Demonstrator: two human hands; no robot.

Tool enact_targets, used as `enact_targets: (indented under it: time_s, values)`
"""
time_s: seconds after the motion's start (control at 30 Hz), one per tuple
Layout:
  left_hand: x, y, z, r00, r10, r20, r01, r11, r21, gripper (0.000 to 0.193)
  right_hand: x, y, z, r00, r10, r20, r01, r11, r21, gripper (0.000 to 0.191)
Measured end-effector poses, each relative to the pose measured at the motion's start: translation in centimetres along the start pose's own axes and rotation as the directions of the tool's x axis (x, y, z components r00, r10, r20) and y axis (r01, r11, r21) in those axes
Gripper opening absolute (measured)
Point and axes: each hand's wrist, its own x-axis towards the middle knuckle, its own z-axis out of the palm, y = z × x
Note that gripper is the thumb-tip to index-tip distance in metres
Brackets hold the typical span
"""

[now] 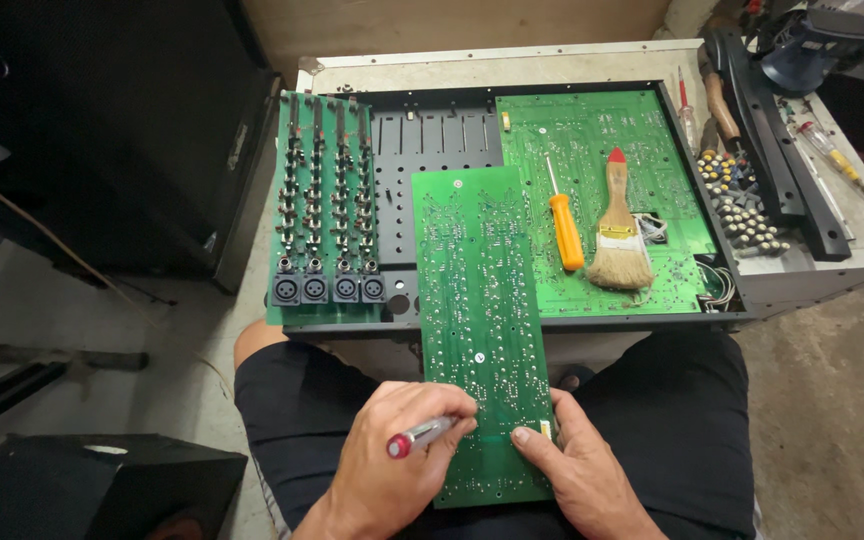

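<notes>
A long green circuit board (477, 300) lies solder-side up, its near end on my lap and its far end over the open black chassis (432, 135). My left hand (392, 470) grips a silver pen-like tool with a red cap (417, 437), its tip against the board's near left edge. On the board's near right corner rests my right hand (577, 470), thumb pressed on the surface, steadying it.
Inside the chassis sit a green board with rows of knobs and sockets (327, 220) and a large green board (602, 190) bearing an orange-handled screwdriver (564, 228) and a paintbrush (619, 235). Loose knobs (742, 205) and tools lie to the right. Black speaker boxes (122, 130) stand left.
</notes>
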Motion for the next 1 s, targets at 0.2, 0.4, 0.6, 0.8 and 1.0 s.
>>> enact_targets:
  time_s: [0.2, 0.4, 0.6, 0.8, 1.0]
  values:
    - [0.26, 0.19, 0.20, 0.991, -0.130, 0.015, 0.130, 0.991, 0.005, 0.012, -0.11, -0.50, 0.30, 1.000, 0.016, -0.022, -0.017, 0.998, -0.062, 0.045]
    - [-0.07, -0.27, 0.39, 0.984, -0.176, -0.002, 0.175, 0.983, -0.061, 0.012, -0.20, -0.68, 0.39, 1.000, 0.003, -0.022, -0.005, 0.995, -0.104, 0.045]
    - [-0.11, -0.28, 0.74, 0.988, -0.154, -0.026, 0.151, 0.985, -0.087, 0.014, -0.11, -0.49, 0.34, 0.999, 0.016, -0.032, -0.019, 0.993, -0.120, 0.044]
    - [-0.10, -0.31, 0.26, 0.946, -0.320, 0.050, 0.324, 0.925, -0.200, 0.012, -0.26, -0.80, 0.34, 0.999, 0.033, -0.037, -0.037, 0.992, -0.118, 0.045]
    - [0.14, -0.02, 0.43, 0.966, -0.256, 0.022, 0.255, 0.948, -0.190, 0.011, -0.26, -0.97, 0.56, 1.000, 0.015, 0.003, -0.014, 0.999, -0.046, 0.045]
